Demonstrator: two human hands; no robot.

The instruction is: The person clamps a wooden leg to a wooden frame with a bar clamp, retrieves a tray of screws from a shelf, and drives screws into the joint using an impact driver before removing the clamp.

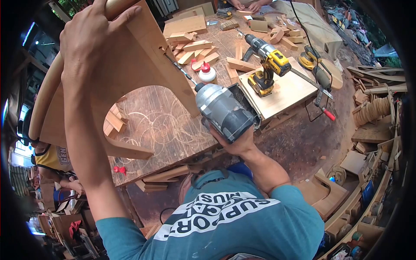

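My left hand [89,37] is wrapped over the rounded top edge of a large wooden furniture piece [143,56], which stands upright on the workbench and has an arched cutout. In my right hand [240,143] is a grey and black impact driver [223,110], its grip hidden by the tool's body. The driver's long bit [180,68] points up and left, its tip at a hole near the edge of the wooden piece. Just behind the driver stands a glue bottle [207,74] with a red cap.
A yellow cordless drill [271,65] stands on a pale board [286,97] to the right, near a sander [308,58] and a red-handled clamp [328,113]. Wood offcuts [197,47] lie behind. Another person's hands [251,6] work at the far end; a person in yellow [52,158] is at left.
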